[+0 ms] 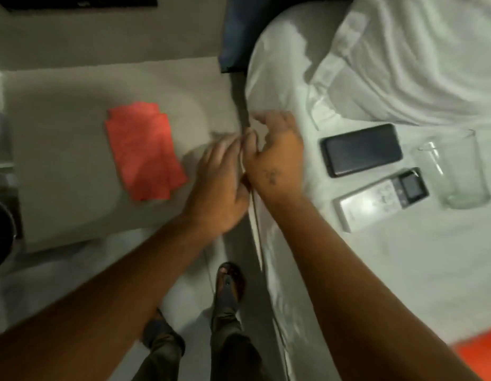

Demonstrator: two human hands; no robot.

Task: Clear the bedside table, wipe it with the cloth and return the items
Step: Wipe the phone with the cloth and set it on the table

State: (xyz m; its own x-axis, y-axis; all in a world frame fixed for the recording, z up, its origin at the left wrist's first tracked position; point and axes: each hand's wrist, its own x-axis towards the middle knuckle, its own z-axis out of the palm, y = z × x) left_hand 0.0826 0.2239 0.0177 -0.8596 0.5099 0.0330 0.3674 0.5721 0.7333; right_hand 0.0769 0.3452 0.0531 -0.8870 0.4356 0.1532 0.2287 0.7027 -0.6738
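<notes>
Orange-red folded cloth (pixel 144 150) lies flat on the pale grey bedside table (pixel 63 171), its long axis running from eleven to five o'clock, at about nine o'clock from my hands. My left hand (pixel 221 185) hovers over the table's right edge, fingers loosely spread and empty as far as I can tell through the blur, and it is nearer the cloth. My right hand (pixel 276 156), open, rests at the white bed's (pixel 376 270) edge, touching the left. Black phone (pixel 361 149), silver remote (pixel 380 198) and clear glass (pixel 458 171) wait on the sheet at three o'clock.
</notes>
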